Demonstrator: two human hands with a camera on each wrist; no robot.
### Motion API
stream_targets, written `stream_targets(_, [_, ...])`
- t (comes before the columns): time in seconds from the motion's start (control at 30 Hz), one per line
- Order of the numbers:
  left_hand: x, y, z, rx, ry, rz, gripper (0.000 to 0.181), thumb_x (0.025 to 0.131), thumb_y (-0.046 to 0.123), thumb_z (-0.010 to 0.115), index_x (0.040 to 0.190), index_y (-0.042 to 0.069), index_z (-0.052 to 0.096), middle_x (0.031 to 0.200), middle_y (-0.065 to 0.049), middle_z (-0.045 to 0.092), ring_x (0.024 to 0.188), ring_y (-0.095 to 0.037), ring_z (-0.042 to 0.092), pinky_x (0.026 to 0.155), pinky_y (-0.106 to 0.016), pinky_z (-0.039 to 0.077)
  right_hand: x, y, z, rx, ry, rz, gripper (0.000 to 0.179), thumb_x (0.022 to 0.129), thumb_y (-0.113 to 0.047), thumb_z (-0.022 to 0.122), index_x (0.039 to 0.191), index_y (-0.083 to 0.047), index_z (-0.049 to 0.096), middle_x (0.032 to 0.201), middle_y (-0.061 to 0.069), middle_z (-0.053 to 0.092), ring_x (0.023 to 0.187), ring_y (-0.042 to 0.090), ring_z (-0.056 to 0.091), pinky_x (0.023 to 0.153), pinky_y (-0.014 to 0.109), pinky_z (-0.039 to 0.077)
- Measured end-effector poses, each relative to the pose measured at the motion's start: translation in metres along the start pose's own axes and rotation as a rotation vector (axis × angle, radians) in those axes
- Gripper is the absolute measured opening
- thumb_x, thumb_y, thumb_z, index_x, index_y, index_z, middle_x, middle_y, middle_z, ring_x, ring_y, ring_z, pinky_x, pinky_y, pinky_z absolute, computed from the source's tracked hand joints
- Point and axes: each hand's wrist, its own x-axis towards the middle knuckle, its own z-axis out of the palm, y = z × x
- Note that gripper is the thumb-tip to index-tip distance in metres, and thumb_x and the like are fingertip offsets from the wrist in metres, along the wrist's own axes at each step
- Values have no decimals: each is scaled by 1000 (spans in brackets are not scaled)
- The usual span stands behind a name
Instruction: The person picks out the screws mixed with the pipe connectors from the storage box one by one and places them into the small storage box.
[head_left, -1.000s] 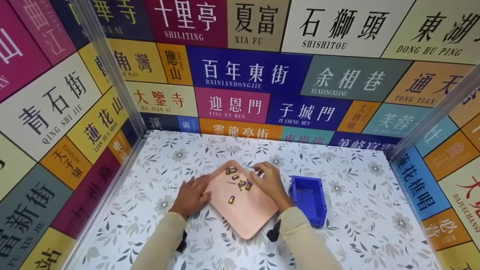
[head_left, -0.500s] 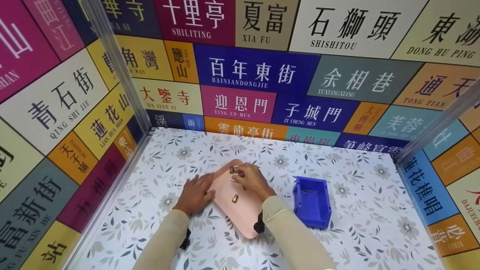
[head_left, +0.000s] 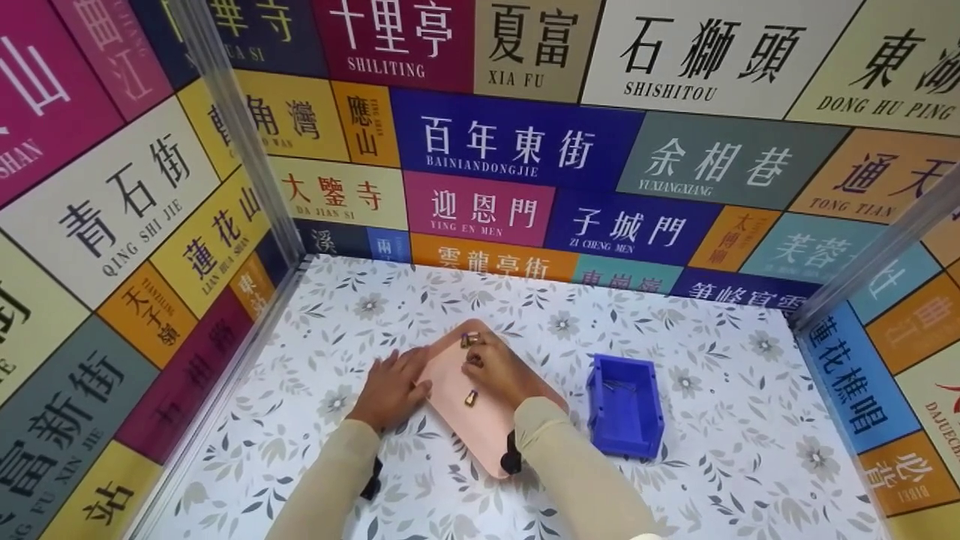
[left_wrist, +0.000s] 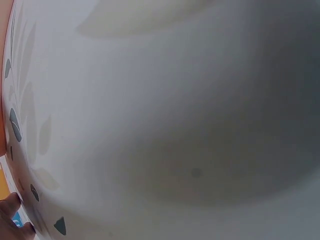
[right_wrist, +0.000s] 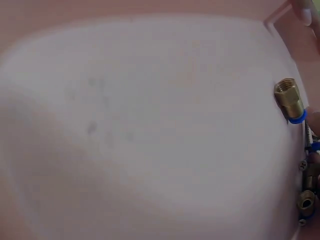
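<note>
A pink tray [head_left: 472, 439] lies on the table with brass pipe fittings with blue rings, and screws. One fitting [head_left: 471, 399] lies apart from the group [head_left: 470, 339] near the far end. My left hand [head_left: 390, 390] rests at the tray's left rim, fingers extended. Over the far half of the tray, my right hand [head_left: 501, 371] bends its fingers down among the fittings and partly covers them. In the right wrist view, a fitting [right_wrist: 290, 101] and a screw [right_wrist: 308, 136] sit right by the fingertips [right_wrist: 314, 120]; I cannot tell whether they pinch anything.
A blue plastic bin [head_left: 626, 444] stands right of the tray, with several screws [head_left: 619, 385] inside. The table's white cloth [head_left: 720, 435] carries a leaf and flower print. Sign-patterned walls [head_left: 517, 142] enclose the table at the back and sides.
My right hand has moved left from the tray's right edge over the fittings, then slightly lower, fingers bending down. The left hand stays at the rim. The view has shifted slightly.
</note>
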Motion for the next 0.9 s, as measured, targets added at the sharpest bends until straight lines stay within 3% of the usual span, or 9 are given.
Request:
stream_targets(0.27, [1,-6,4,5,84,86,66,104,53,40,164,30,24,165,4,38,149,-45,36,119,-69,25,-4,0,8,-77,51,33,11,93,-22,75,86,-14,76,110,4,65,107,18,62,102,34,50])
stream_targets(0.53, [2,-8,6,-5,94,95,66,104,54,40,164,30,25,165,4,38,149,-45,36,119,-70,25,-3,-2,6,-90,36,53,13,94,-22,73,83,-15,73,113,1,60,106,15,59,101,33,49])
stream_targets(0.7, [1,-7,3,-10,66,86,66,104,54,39,164,31,22,166,4,35,150,-46,34,120,-70,23,-3,-4,2,-9,6,78,11,96,-17,69,86,-15,72,118,0,59,108,13,59,102,33,50])
stream_targets(0.83, [1,-7,3,-7,56,72,67,104,55,38,164,33,21,167,6,34,151,-44,32,121,-69,22,-1,-7,-4,124,3,97,9,98,-11,64,91,-12,70,121,4,59,106,13,61,94,32,55])
stream_targets(0.9, [1,-7,4,-7,56,69,67,104,56,38,164,33,21,167,6,34,152,-44,32,121,-68,21,-1,-8,-8,137,28,80,9,99,-11,64,93,-10,70,119,6,58,105,15,63,90,32,58])
